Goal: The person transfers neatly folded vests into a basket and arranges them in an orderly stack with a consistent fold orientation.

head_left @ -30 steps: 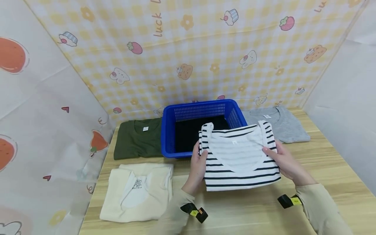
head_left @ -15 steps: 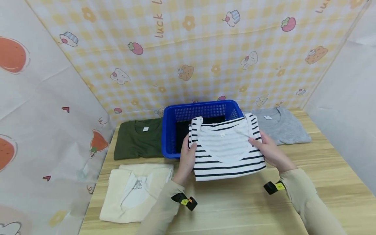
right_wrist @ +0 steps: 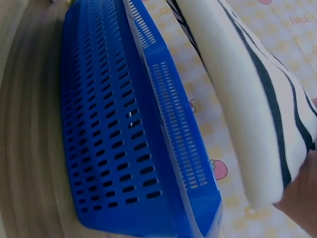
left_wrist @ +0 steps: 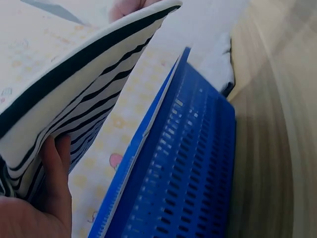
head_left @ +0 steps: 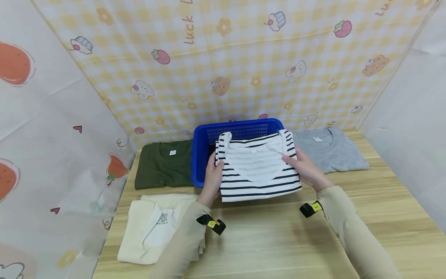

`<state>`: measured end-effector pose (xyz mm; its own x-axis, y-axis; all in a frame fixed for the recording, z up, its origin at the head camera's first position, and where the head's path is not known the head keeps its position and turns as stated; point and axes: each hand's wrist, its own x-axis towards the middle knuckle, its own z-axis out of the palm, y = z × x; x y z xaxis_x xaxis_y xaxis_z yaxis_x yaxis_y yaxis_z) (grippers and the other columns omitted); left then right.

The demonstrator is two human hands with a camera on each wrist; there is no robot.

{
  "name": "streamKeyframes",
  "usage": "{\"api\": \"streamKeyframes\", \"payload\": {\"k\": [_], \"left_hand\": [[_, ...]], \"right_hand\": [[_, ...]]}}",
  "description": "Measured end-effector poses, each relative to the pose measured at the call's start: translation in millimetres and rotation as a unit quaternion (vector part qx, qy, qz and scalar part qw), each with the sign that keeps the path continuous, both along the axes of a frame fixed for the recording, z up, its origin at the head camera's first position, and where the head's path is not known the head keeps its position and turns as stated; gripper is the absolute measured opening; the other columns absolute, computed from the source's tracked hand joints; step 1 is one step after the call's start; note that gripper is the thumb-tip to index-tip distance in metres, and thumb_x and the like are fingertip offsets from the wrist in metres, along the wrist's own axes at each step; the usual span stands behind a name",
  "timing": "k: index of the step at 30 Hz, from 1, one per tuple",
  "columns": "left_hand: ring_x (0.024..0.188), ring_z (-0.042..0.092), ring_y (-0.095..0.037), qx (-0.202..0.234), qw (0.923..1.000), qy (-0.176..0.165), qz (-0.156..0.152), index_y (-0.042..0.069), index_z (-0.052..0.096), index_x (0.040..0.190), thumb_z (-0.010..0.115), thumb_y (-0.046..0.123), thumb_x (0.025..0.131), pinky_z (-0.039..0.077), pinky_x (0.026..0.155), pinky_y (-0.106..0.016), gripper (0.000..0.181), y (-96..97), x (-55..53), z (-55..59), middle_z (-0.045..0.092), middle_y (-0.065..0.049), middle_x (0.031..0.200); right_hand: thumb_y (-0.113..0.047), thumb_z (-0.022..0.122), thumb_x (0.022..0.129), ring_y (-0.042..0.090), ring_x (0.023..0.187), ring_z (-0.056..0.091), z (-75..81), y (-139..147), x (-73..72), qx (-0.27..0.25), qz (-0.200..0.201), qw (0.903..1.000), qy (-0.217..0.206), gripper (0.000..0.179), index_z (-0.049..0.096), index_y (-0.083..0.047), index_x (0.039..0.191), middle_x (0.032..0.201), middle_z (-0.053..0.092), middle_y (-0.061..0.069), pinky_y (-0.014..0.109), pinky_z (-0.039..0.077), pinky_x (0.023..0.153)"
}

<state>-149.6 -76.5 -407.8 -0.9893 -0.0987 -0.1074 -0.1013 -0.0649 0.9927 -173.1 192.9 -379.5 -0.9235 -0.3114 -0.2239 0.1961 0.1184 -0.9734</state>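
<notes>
Between both hands hangs a folded white shirt with black stripes, its neckline facing up. My left hand grips its left side, thumb on top and fingers underneath, as the left wrist view also shows. My right hand pinches the opposite side the same way. The shirt is over the blue basket and hides much of its opening. Both wrist views show a gap between the shirt and the rim of the basket. A sliver of black cloth shows inside the basket.
A folded dark green shirt lies left of the basket, and a folded grey one lies to its right. Nearer on the left is a folded cream garment. A patterned cloth wall stands behind the wooden table.
Both hands have carried the striped shirt left and away from me, so it now covers more of the basket. The basket and the other folded clothes have stayed in place.
</notes>
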Motion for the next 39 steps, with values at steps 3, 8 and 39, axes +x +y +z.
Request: {"api": "streamKeyframes", "payload": {"k": [3,8,39], "left_hand": [[0.123,0.039,-0.021,-0.013,0.9998,-0.011,0.006,0.018,0.029,0.141,0.038,0.016,0.098,0.034,0.099,-0.04,0.045,-3.3,-7.6,-0.4,0.042,-0.005,0.136],[0.124,0.037,-0.021,-0.024,0.9992,-0.03,0.01,0.018,0.028,0.142,0.038,0.017,0.097,0.033,0.099,-0.04,0.046,-7.8,-19.5,-0.7,0.04,-0.005,0.137],[0.127,0.033,-0.024,-0.09,0.9921,-0.086,-0.016,0.017,0.021,0.144,0.032,0.021,0.099,0.033,0.1,-0.043,0.046,-26.7,-69.9,-1.7,0.032,-0.007,0.141]], "right_hand": [[-0.02,0.039,0.098,0.009,0.089,0.06,-0.1,-5,-8.0,0.007,-0.002,0.9999,-0.009,0.058,0.008,-0.008,0.145,0.114,0.05,0.013,0.033,0.051,0.078],[-0.019,0.04,0.097,0.01,0.085,0.061,-0.6,-11,-20.4,0.027,-0.007,0.9995,-0.015,0.055,0.014,-0.005,0.143,0.11,0.053,0.012,0.032,0.051,0.076],[-0.017,0.035,0.099,0.021,0.1,0.055,-8.3,-36,-78.8,0.052,0.02,0.9964,-0.063,0.051,0.012,-0.009,0.144,0.128,0.043,0.018,0.037,0.049,0.081]]}}
